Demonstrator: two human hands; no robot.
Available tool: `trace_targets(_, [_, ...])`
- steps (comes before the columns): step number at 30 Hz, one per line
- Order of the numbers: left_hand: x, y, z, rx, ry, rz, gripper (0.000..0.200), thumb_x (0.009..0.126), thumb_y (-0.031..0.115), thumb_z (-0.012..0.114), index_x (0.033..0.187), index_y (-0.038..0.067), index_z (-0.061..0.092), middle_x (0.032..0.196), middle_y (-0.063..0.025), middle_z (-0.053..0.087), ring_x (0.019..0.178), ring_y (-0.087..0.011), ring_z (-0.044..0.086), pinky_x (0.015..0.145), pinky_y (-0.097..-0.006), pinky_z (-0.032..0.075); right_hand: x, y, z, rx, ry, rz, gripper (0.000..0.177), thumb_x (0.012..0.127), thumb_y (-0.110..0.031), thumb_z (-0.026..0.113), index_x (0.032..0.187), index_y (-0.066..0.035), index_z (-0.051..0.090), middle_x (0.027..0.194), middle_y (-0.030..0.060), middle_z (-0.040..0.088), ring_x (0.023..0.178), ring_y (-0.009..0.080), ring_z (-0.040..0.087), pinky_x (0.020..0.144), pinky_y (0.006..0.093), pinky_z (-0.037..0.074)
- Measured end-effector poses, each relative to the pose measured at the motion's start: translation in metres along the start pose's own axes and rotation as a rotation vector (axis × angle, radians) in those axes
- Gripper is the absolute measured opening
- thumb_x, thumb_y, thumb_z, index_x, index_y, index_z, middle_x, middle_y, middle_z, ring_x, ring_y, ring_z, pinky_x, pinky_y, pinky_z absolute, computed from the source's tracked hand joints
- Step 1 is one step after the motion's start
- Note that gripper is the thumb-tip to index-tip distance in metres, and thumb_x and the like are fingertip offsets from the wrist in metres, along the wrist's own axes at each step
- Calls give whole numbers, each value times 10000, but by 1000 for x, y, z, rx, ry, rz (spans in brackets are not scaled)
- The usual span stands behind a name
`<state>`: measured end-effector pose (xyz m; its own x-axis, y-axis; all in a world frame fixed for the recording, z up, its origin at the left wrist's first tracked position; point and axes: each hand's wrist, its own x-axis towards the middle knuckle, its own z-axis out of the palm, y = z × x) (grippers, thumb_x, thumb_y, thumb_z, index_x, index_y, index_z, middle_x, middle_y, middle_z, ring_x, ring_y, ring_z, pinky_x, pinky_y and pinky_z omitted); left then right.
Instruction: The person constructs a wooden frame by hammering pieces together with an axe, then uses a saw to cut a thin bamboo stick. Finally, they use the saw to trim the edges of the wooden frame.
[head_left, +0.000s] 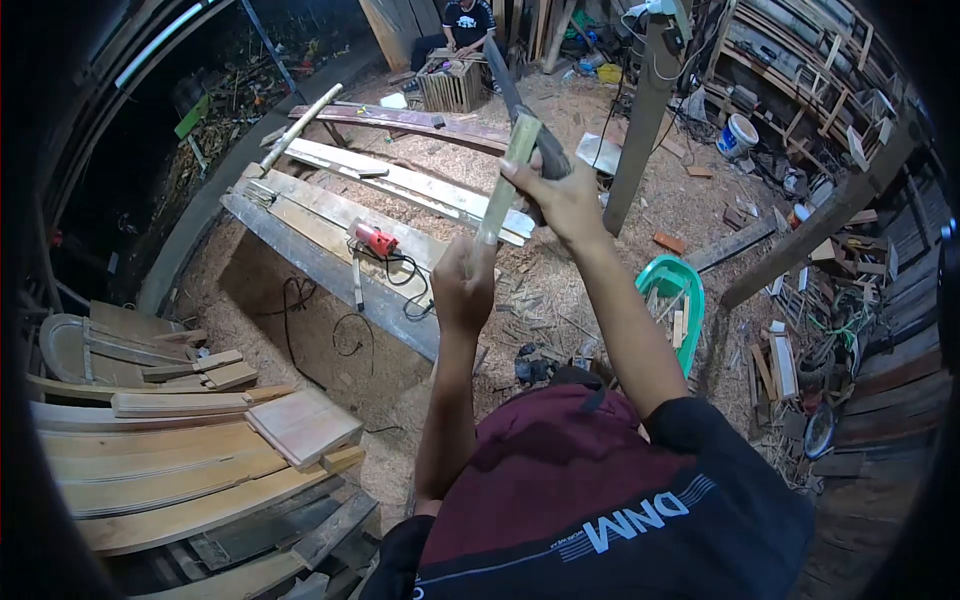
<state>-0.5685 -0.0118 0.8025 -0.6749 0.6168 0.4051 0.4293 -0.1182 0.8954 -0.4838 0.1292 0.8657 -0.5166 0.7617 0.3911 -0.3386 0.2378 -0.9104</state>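
Observation:
A short, pale strip of wood (508, 185) is held up in front of me, tilted, between both hands. My left hand (466, 278) is closed round its lower end. My right hand (562, 200) is closed near the upper part, with the thumb against the wood. Just behind the strip, a long dark blade-like length (505, 80) runs up and away from my right hand. Whether that hand also grips it I cannot tell. Below and left, a red power tool (375, 240) with a black cord lies on the plank bench (330, 285).
A mallet-like tool (300, 130) with a long handle rests across the planks. A green tub (660, 268) of wood offcuts stands to the right, near a wooden post (640, 130). Stacked boards (180, 460) fill the lower left. Another person (466, 28) sits at the back. Shavings cover the floor.

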Motion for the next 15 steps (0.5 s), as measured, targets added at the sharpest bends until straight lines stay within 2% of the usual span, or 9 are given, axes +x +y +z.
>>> trace_targets(3, [-4, -22, -1, 69, -5, -75, 470, 977, 301, 618, 605, 61, 459, 543, 62, 383, 529, -31, 337, 457, -267, 273, -7, 27, -5, -32, 15, 7, 312, 788, -216, 837, 778, -57, 568, 671, -1, 596, 593, 77, 569, 544, 234, 455])
trace_targets(5, [-3, -37, 4, 98, -36, -130, 485, 970, 324, 627, 617, 40, 454, 534, 50, 373, 527, -40, 329, 457, -279, 268, -7, 41, -11, -52, 24, 3, 320, 803, -239, 825, 763, -49, 571, 647, -2, 591, 578, 80, 556, 535, 241, 446])
trace_targets(6, [-5, -39, 7, 112, -52, -165, 494, 967, 336, 631, 624, 30, 452, 530, 44, 367, 526, -44, 325, 457, -286, 266, -9, 50, -15, -97, 34, 83, 321, 811, -249, 818, 764, -47, 573, 646, -3, 588, 571, 78, 546, 530, 244, 440])
trace_targets(7, [-2, -42, 11, 228, -33, -250, 532, 915, 441, 664, 656, -1, 520, 531, -137, 503, 466, -210, 462, 483, -397, 355, -9, 61, -20, -136, 40, 157, 323, 818, -259, 811, 765, -45, 575, 645, -5, 585, 563, 76, 536, 526, 247, 433])
trace_targets(8, [-2, -53, 12, 276, -27, -285, 544, 912, 471, 651, 660, 5, 529, 545, -151, 526, 492, -257, 509, 499, -415, 379, -6, 74, -25, -176, 46, 223, 326, 826, -269, 803, 766, -43, 577, 644, -6, 583, 556, 74, 526, 521, 250, 427])
trace_targets(10, [3, -87, 25, 361, -24, -345, 573, 907, 532, 625, 668, 16, 549, 573, -178, 574, 543, -350, 602, 530, -451, 426, -2, 115, -38, -148, 104, 222, 337, 851, -300, 777, 809, -42, 564, 690, -9, 579, 574, 61, 502, 523, 242, 400])
trace_targets(11, [8, -105, 31, 513, -56, -364, 559, 902, 590, 581, 774, 45, 576, 649, -207, 638, 691, -427, 664, 601, -497, 494, -6, 123, -42, -160, 132, 216, 343, 855, -308, 774, 817, -45, 557, 693, -15, 566, 580, 58, 494, 524, 242, 393])
trace_targets(14, [24, -189, 51, 733, -144, -413, 520, 890, 573, 610, 887, 55, 569, 713, -222, 661, 729, -459, 650, 617, -524, 494, -22, 179, -62, -306, 188, 154, 418, 888, -422, 718, 825, -59, 521, 677, -44, 482, 587, 57, 436, 511, 247, 342])
trace_targets(15, [29, -220, 55, 790, -245, -457, 504, 876, 553, 627, 995, 70, 547, 767, -236, 675, 777, -463, 661, 663, -547, 515, -27, 197, -71, -301, 181, 168, 460, 896, -484, 678, 812, -63, 511, 664, -48, 446, 575, 62, 408, 504, 253, 324])
